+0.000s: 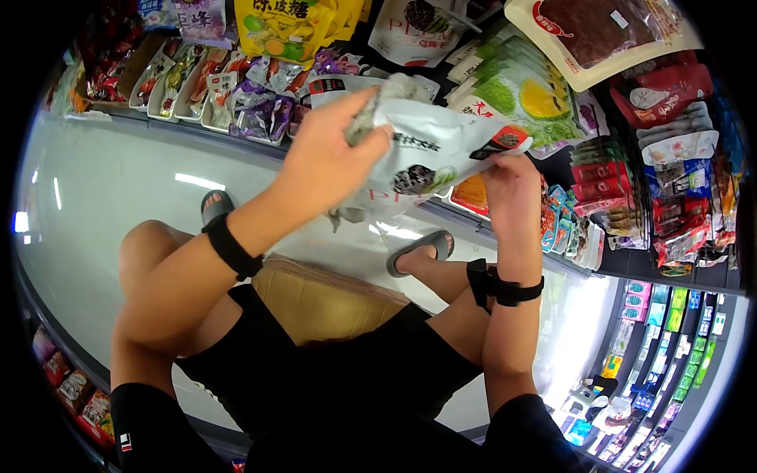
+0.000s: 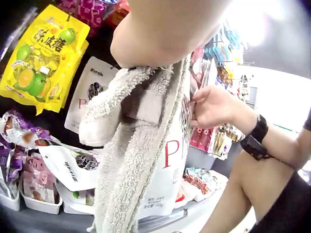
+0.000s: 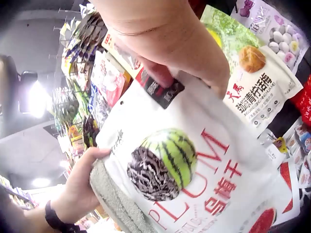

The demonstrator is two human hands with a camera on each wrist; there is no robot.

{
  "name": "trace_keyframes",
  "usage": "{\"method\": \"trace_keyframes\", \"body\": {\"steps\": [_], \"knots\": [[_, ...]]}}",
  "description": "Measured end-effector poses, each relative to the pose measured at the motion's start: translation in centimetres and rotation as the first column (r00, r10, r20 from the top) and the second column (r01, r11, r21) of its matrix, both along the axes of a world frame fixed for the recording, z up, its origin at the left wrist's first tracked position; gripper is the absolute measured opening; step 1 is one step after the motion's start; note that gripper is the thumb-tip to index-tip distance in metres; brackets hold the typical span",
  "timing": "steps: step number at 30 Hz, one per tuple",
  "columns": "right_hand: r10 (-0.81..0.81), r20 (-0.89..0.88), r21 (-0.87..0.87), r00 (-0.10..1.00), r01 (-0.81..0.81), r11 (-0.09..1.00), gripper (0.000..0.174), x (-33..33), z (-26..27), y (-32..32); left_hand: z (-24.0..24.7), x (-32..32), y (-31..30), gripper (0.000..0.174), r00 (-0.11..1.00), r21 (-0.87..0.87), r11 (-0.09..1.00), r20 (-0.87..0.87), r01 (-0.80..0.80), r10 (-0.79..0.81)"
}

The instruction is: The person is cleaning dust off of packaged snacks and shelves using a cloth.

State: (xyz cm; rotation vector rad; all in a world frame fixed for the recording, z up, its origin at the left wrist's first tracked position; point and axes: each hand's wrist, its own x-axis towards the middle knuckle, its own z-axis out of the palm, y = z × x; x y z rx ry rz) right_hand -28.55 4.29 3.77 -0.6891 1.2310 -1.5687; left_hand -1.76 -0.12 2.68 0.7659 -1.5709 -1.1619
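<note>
A white bag of dried plums (image 1: 426, 146) hangs between the two hands in front of the shelf. Its printed front, with a striped melon and red lettering, faces the right wrist camera (image 3: 163, 165). My left hand (image 1: 331, 154) grips a grey-white terry towel (image 2: 129, 160) folded against one side of the bag, thumb on the bag's face. At the bag's red-and-black top corner, my right hand (image 1: 512, 185) pinches the edge between thumb and fingers. Part of the left hand's fingers is hidden behind the towel.
Yellow candy bags (image 1: 285, 27) and another white plum bag (image 2: 90, 87) hang behind. Green plum packets (image 1: 516, 87) hang close to the right hand. White trays of small packets (image 1: 221, 102) line the shelf edge. A cardboard box (image 1: 323, 299) lies between the person's legs.
</note>
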Motion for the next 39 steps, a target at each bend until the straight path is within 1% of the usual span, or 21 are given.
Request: {"method": "trace_keyframes", "body": {"steps": [1,2,5,9,10,13,16,19,23,24,26,27,29,30,31,32,34,35,36,37,39], "knots": [[0.122,0.003,0.039,0.993,-0.122,0.992,0.026,0.2,1.1,0.3,0.8,0.5,-0.2,0.039,1.0,0.075,0.997,0.016,-0.021,0.02],[0.118,0.005,0.037,0.993,-0.118,0.992,0.026,0.5,1.7,0.6,1.1,0.9,-0.4,0.038,0.999,0.149,0.988,0.033,-0.042,0.038],[0.325,-0.206,0.092,0.923,-0.312,0.946,0.037,1.7,3.4,1.4,0.9,1.6,-1.1,0.038,0.996,0.105,0.991,0.03,-0.086,0.083],[0.366,-0.389,0.15,0.846,-0.333,0.931,0.029,2.6,2.4,1.8,1.1,2.0,-0.9,0.035,0.995,0.179,0.979,0.015,-0.096,0.095],[0.363,-0.388,0.149,0.847,-0.331,0.932,0.029,2.9,2.3,1.7,1.0,2.0,-0.9,0.034,0.993,0.179,0.976,0.033,-0.121,0.117],[0.233,-0.623,0.079,0.746,-0.237,0.968,0.027,4.1,2.5,1.4,1.1,2.0,-0.8,0.032,0.978,0.195,0.967,0.159,-0.164,0.134],[0.116,-0.634,0.056,0.765,-0.105,0.993,0.026,4.2,2.3,0.8,0.3,1.8,-1.1,0.033,0.97,0.335,0.932,0.234,-0.138,0.059],[0.078,-0.714,0.044,0.696,-0.067,0.997,0.027,4.5,2.5,0.6,-0.5,1.3,-1.2,0.032,0.963,0.288,0.94,0.246,-0.181,0.11],[0.036,-0.784,0.023,0.619,-0.029,0.999,0.025,3.9,2.0,0.7,-0.5,1.9,-1.7,0.03,0.993,0.559,0.823,0.001,-0.095,0.114],[0.019,-0.794,0.018,0.608,-0.008,1.0,0.025,3.9,1.8,0.5,-0.3,1.8,-1.7,0.03,0.993,0.555,0.826,0.002,-0.098,0.117],[-0.027,-0.769,-0.037,0.638,-0.002,0.999,0.023,4.5,1.4,0.3,0.7,1.3,-1.2,0.032,0.963,0.68,0.733,-0.177,-0.031,0.204],[-0.025,-0.767,-0.049,0.641,-0.02,0.999,0.023,5.0,1.3,0.4,0.6,1.1,-1.1,0.032,0.963,0.678,0.734,-0.175,-0.034,0.207],[0.024,-0.749,-0.002,0.662,-0.039,0.999,0.023,6.3,0.5,0.8,-0.3,0.4,-0.9,0.042,0.963,0.531,0.847,-0.243,0.031,0.117],[0.059,-0.777,0.036,0.626,-0.049,0.998,0.026,7.2,0.2,1.1,-1.0,-0.1,-0.7,0.042,0.964,0.533,0.845,-0.239,0.03,0.116],[0.047,-0.744,0.012,0.667,-0.057,0.998,0.028,8.6,-0.2,1.5,-1.8,-0.8,-0.4,0.047,0.984,0.304,0.941,-0.049,-0.147,0.17],[0.039,-0.707,-0.013,0.706,-0.067,0.998,0.03,9.9,-0.5,1.9,-1.8,-1.3,0.0,0.054,0.955,0.024,0.962,0.123,-0.273,0.268],[0.11,-0.726,0.109,0.679,-0.044,0.993,0.034,11.2,-0.3,2.6,-1.2,-1.3,1.2,0.064,0.952,-0.057,0.978,0.225,-0.202,0.21],[0.014,-0.693,-0.032,0.721,-0.049,0.998,0.033,11.5,-1.0,2.3,-0.9,-1.4,1.8,0.063,0.948,-0.058,0.992,0.294,-0.111,0.124],[0.013,-0.69,-0.034,0.724,-0.05,0.998,0.033,11.3,-1.1,2.1,-0.6,-1.5,2.2,0.062,0.932,-0.051,0.998,0.361,-0.02,0.037],[0.031,-0.6,-0.022,0.8,-0.055,0.998,0.032,10.7,-1.0,2.0,-0.6,-1.8,2.4,0.068,0.94,-0.205,0.979,0.336,0.002,0.068],[0.019,-0.389,-0.043,0.921,-0.039,0.998,0.032,9.8,-1.3,1.4,-0.4,-1.7,3.3,0.07,0.918,-0.243,0.965,0.397,0.099,0.006]]}}
